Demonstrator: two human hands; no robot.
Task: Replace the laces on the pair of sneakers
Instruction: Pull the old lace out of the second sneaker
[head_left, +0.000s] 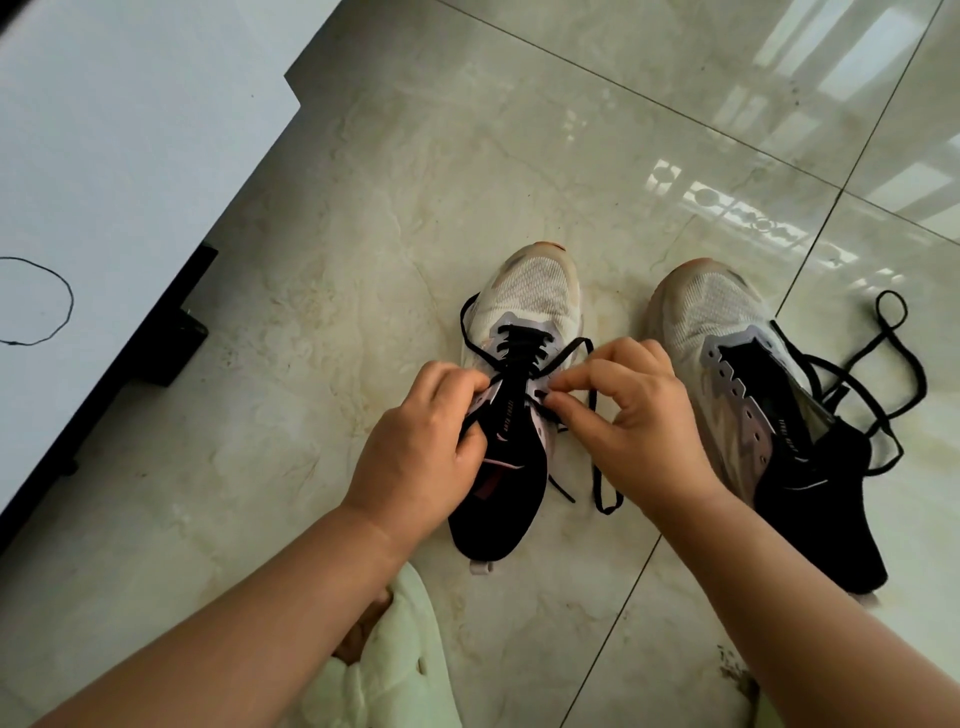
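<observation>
The left sneaker (511, 395) is sitting on the floor (363, 208). Right of it the other sneaker (753, 415) is lying, a loose lace (883, 374) trailing beyond. Both hands (421, 452) are resting on the left sneaker.

Left sneaker (511, 415), black tongue: one line of small pale lettering running along its length, too small to read. Right sneaker (769, 415), black tongue: matching line of lettering, likewise illegible. No other text, numbers or signs legible.

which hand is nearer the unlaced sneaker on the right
Right. The right hand lies just beside the unlaced white-and-black mesh sneaker; the left hand is farther, beyond the other sneaker.
</observation>
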